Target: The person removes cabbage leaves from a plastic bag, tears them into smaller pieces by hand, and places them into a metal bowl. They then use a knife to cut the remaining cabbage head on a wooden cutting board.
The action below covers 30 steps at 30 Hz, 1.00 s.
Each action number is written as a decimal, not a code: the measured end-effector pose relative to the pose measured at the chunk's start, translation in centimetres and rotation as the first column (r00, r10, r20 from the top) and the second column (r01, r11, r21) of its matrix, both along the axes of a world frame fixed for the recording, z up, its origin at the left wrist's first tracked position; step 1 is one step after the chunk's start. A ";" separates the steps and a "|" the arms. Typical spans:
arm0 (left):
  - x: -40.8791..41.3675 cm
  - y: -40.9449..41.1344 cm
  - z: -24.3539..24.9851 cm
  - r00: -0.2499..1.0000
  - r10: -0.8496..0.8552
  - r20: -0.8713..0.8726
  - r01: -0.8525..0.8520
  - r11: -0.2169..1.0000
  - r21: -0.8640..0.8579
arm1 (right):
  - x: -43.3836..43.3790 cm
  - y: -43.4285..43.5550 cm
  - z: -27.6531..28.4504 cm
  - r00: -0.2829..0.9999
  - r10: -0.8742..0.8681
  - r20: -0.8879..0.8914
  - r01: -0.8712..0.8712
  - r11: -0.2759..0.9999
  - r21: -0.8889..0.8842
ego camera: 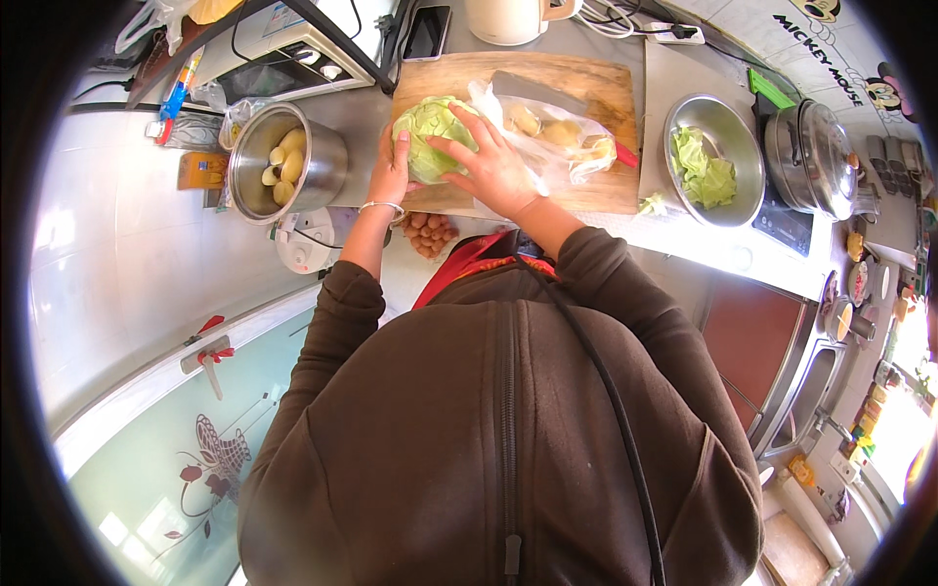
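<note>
A pale green head of cabbage sits at the left end of a wooden cutting board. My left hand cups its left side, thumb upright against the leaves. Across its right side spread the fingers of my right hand, so the cabbage is held between both. Just right of it lies a clear plastic bag with several yellowish lumps inside, probably potatoes. Partly under the bag is a kitchen knife, its blade flat on the board and its red handle pointing right.
To the right, a steel bowl holds torn cabbage leaves, beside a lidded steel pot. A steel pot of peeled potatoes stands left. Behind the board are a smartphone and a cream kettle.
</note>
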State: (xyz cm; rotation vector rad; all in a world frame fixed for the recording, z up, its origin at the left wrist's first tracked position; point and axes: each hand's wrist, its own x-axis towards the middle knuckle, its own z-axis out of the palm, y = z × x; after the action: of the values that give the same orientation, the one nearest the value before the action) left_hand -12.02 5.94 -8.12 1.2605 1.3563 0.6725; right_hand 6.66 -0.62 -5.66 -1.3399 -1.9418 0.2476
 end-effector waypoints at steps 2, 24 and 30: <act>0.0 0.2 0.3 1.000 -0.019 0.012 0.019 1.000 -0.013 | 0.6 0.4 -0.3 0.999 0.038 -0.032 -0.038 0.999 -0.023; -1.7 0.9 -1.6 0.934 -0.210 -0.289 0.329 0.821 0.466 | 14.6 0.3 0.2 0.683 -0.574 -0.451 0.332 0.795 -0.508; 4.2 -2.4 4.6 0.910 -0.005 -0.415 0.332 0.612 0.718 | 13.3 -2.3 2.4 0.493 -0.501 -0.711 0.011 0.821 -0.571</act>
State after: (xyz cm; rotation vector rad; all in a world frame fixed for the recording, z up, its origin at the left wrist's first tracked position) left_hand -7.80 3.57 -3.51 2.3090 1.2322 0.9695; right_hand 19.94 -2.91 -3.25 -1.4166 -0.8046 1.1016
